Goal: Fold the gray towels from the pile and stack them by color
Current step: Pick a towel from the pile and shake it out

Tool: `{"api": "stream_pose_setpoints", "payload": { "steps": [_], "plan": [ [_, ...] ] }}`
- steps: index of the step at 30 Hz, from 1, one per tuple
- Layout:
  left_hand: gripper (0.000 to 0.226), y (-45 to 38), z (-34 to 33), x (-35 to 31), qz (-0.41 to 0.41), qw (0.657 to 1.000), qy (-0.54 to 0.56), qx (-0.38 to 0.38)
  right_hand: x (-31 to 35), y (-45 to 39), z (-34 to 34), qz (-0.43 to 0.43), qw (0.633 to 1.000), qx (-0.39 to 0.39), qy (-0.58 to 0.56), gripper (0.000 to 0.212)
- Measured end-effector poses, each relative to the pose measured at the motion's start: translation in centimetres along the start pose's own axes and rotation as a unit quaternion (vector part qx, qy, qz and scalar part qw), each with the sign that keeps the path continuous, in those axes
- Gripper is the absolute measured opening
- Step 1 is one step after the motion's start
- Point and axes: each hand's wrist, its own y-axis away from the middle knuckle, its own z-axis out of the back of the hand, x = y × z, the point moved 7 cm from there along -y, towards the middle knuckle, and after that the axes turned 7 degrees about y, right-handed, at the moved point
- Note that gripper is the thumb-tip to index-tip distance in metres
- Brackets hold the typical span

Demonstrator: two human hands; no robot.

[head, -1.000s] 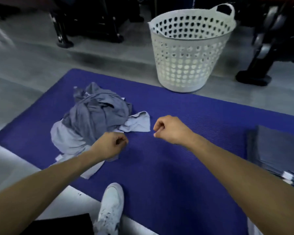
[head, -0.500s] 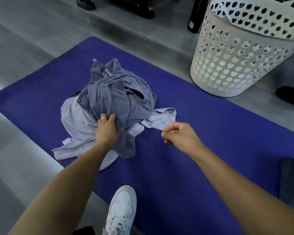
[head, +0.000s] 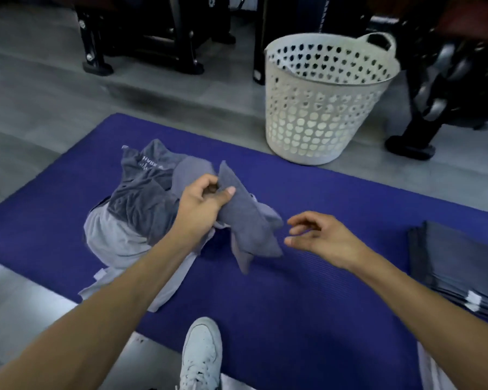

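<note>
A towel, mid gray, hangs bunched from the left hand, thumb and fingers pinching its upper part, the rest drooping toward 5 o'clock over the mat. The pile sits just at 9 o'clock of that grip. The right hand hovers just at 3 o'clock of the towel, fingers loosely spread, holding nothing. Folded stack lies at the mat's 3 o'clock edge; basket at 1 o'clock; bare mat between.

A gray floor with a big blue mat.

You see the blue mat low in the frame, a white basket at upper right, and black stands along the top.
</note>
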Motion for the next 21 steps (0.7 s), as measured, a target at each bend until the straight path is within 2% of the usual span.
{"api": "stream_pose_setpoints", "payload": {
  "steps": [3, 4, 7, 8, 12, 15, 19, 21],
  "plan": [
    [0.01, 2.5, -5.1, -3.3, 0.027, 0.999, 0.021, 0.036, 1.3, 4.6, 2.8, 0.062, 0.997, 0.008, 0.043, 0.061],
    [0.011, 3.3, -6.7, -4.2, 0.04, 0.998, 0.023, 0.047, 1.4, 6.1, 3.8, 0.075, 0.996, -0.005, 0.056, 0.059],
    [0.019, 6.1, -11.2, -6.4, 0.075, 0.993, 0.022, 0.083, 1.0, 10.5, 8.0, 0.102, 0.986, -0.115, 0.064, 0.014],
    [0.02, 6.9, -12.5, -7.2, 0.083, 0.992, 0.027, 0.092, 0.4, 11.8, 9.5, 0.101, 0.982, -0.15, 0.052, 0.009],
    [0.015, 10.5, -17.6, -9.9, 0.105, 0.979, 0.081, 0.155, -1.2, 17.0, 14.3, 0.088, 0.968, -0.22, -0.086, 0.014],
    [0.018, 12.5, -21.1, -10.9, 0.121, 0.966, 0.125, 0.193, -1.5, 20.3, 16.9, 0.085, 0.954, -0.266, -0.104, 0.013],
    [0.014, 12.7, -23.6, -10.9, 0.168, 0.948, 0.206, 0.175, -2.4, 23.2, 19.9, 0.072, 0.941, -0.309, -0.118, 0.016],
    [0.009, 12.3, -23.9, -9.6, 0.203, 0.945, 0.201, 0.157, -3.6, 23.5, 20.3, 0.054, 0.953, -0.276, -0.11, 0.014]
  ]
}}
